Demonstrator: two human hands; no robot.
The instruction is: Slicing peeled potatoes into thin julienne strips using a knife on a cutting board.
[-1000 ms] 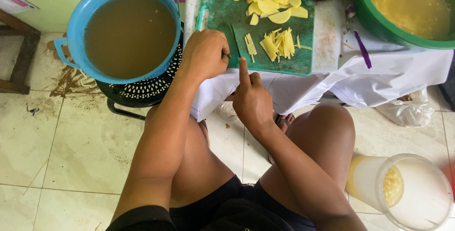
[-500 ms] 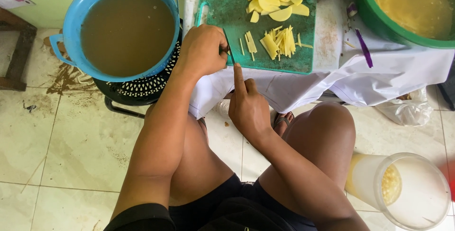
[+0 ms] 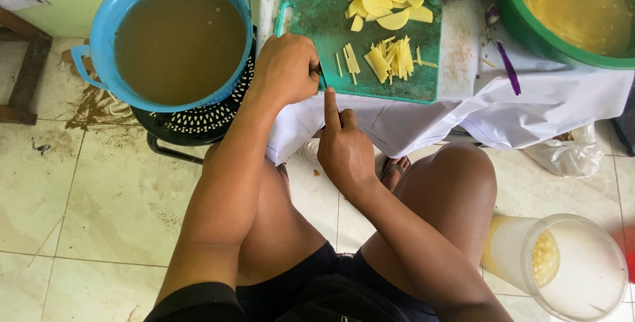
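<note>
My left hand [image 3: 286, 69] is closed around a knife [image 3: 322, 79] at the near left corner of a green cutting board [image 3: 324, 24]. Only a short dark piece of the blade shows past my fingers. My right hand [image 3: 344, 151] hangs just below the board's front edge, fingers curled and index finger stretched up to touch the blade. On the board lie yellow potato slices [image 3: 380, 1] at the far side and a small pile of cut potato sticks [image 3: 390, 59] in the middle.
A blue basin of brown water [image 3: 99, 24] rests on a black perforated stand [image 3: 198, 122] to the left. A green basin [image 3: 529, 38] of yellow liquid sits far right. White cloth [image 3: 529, 107] covers the table. A clear plastic jar [image 3: 562, 266] stands by my right knee.
My right hand has drifted left and slightly down, its index finger now meeting the knife. The left hand turned the knife from lying over the board to its near corner.
</note>
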